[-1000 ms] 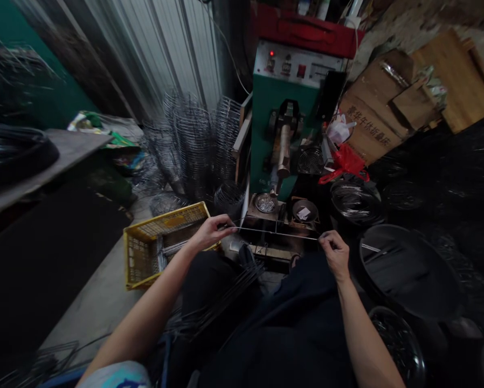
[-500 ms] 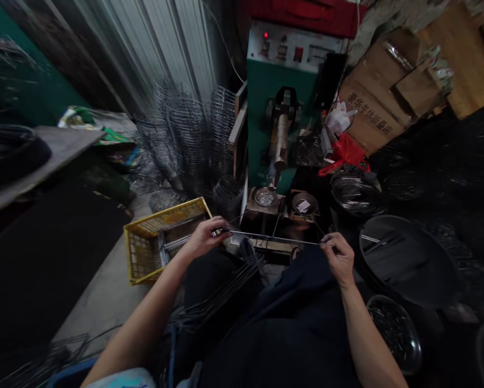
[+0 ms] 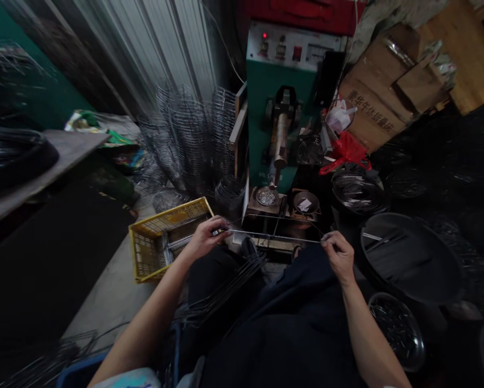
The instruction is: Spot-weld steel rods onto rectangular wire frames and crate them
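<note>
A thin wire piece (image 3: 272,236) is being held level just above the lap, in front of the low bench (image 3: 251,209) at the foot of the green machine (image 3: 280,91). It is being pinched at both ends, by the left hand (image 3: 205,241) with fingers pressed together beside the yellow crate (image 3: 165,237), and by the right hand (image 3: 339,254) with thumb and fingertips closed near the black tub (image 3: 407,258). A small metal dish (image 3: 265,196) is being carried by the bench, while stacked wire frames (image 3: 189,140) are being kept behind the crate and a cardboard box (image 3: 371,116) to the machine's right.
</note>
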{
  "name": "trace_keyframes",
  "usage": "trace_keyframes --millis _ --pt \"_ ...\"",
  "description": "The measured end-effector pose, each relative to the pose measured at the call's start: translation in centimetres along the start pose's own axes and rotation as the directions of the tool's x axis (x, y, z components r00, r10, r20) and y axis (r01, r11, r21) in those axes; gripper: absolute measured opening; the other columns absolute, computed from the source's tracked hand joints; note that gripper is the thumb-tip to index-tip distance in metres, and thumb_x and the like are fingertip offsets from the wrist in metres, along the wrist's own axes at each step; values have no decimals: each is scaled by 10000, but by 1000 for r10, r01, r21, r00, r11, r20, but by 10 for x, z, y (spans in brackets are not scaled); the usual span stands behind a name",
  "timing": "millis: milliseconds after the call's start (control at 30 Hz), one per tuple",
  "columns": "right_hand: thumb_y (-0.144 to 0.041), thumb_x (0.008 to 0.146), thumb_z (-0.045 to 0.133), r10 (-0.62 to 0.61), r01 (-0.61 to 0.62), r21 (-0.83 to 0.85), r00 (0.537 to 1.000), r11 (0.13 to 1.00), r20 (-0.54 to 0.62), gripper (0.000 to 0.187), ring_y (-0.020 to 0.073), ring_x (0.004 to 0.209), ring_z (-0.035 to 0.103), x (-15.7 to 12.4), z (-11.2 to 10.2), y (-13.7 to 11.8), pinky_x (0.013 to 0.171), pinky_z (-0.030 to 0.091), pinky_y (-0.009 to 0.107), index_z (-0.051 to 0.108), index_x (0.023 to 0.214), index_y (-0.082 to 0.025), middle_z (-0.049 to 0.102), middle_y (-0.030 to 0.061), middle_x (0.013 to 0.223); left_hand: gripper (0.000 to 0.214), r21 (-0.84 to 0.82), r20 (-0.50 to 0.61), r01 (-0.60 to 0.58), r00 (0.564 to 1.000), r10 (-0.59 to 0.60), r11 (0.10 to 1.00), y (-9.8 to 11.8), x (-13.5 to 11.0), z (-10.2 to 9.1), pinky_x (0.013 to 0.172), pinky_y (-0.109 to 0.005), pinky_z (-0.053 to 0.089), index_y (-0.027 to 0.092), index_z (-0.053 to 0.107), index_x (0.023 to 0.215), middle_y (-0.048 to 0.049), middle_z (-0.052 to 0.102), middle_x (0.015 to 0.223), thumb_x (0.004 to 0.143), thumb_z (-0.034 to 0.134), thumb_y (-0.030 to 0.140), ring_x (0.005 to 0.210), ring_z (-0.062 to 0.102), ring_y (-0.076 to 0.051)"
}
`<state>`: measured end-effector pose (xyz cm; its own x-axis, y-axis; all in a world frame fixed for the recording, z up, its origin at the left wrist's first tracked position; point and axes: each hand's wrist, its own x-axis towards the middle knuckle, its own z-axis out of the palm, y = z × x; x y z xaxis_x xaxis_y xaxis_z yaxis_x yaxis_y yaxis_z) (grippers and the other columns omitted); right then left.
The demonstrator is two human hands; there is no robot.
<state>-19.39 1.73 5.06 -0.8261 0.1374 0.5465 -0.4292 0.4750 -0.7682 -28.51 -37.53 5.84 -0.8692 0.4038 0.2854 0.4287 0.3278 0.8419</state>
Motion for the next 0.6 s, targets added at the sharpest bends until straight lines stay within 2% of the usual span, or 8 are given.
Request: trace_keyframes --millis 100,200,267,367,400,433,533,600 --pt "-260 854 646 22 -22 -17 1000 1000 -9 234 171 729 565 1 1 -3 684 428 305 569 642 -198 586 24 765 201 -19 -86 47 995 -49 999 -3 3 4 788 -300 454 169 639 843 -71 612 929 832 651 369 874 574 -194" --pt "-296 872 627 42 -42 -13 999 999 32 234 174 743 572 0 6 -5 703 431 303 594 662 -198 595 28 764 266 -44 -226 144 962 -151 989 -15 13 9 775 -291 461 167 638 920 -60 630 928 802 661 404 869 584 -193" --pt "-319 890 602 75 -76 1 995 997 71 239 173 755 571 -3 17 -2 711 427 297 606 686 -194 598 30 773 328 -92 -349 220 907 -238 971 -25 20 12 805 -299 463 167 628 972 -59 647 963 768 677 419 884 598 -194" --pt "-366 908 572 178 -177 -17 983 984 41 314 151 695 527 -8 46 12 677 402 273 571 651 -187 549 4 703 392 -190 -486 356 775 -403 915 -35 23 31 825 -323 466 166 616 968 -75 654 984 722 686 463 925 599 -213" --pt "-386 910 565 215 -214 -33 977 976 11 344 144 668 504 -11 60 17 661 391 266 554 631 -186 522 -7 671 388 -214 -477 391 758 -445 895 -36 22 43 800 -327 473 162 622 926 -79 659 937 717 679 485 903 602 -220" --pt "-401 914 555 248 -248 -50 969 968 -5 367 140 651 484 -14 75 21 650 381 262 542 617 -186 499 -15 648 385 -229 -432 417 766 -476 879 -34 20 60 761 -329 480 158 630 872 -78 661 862 716 671 508 859 607 -224" --pt "-369 935 514 312 -307 -105 950 946 34 362 148 662 479 -24 119 27 652 384 264 560 627 -185 500 -7 650 404 -280 -173 427 859 -482 860 -22 14 122 661 -326 495 155 649 752 -67 659 696 718 660 558 735 625 -228" --pt "-299 921 538 331 -321 -135 942 937 55 283 155 696 514 -28 142 27 673 407 264 605 671 -183 544 5 689 414 -320 -21 437 884 -467 841 -13 14 159 652 -329 502 164 651 750 -64 663 680 750 620 577 733 635 -233"
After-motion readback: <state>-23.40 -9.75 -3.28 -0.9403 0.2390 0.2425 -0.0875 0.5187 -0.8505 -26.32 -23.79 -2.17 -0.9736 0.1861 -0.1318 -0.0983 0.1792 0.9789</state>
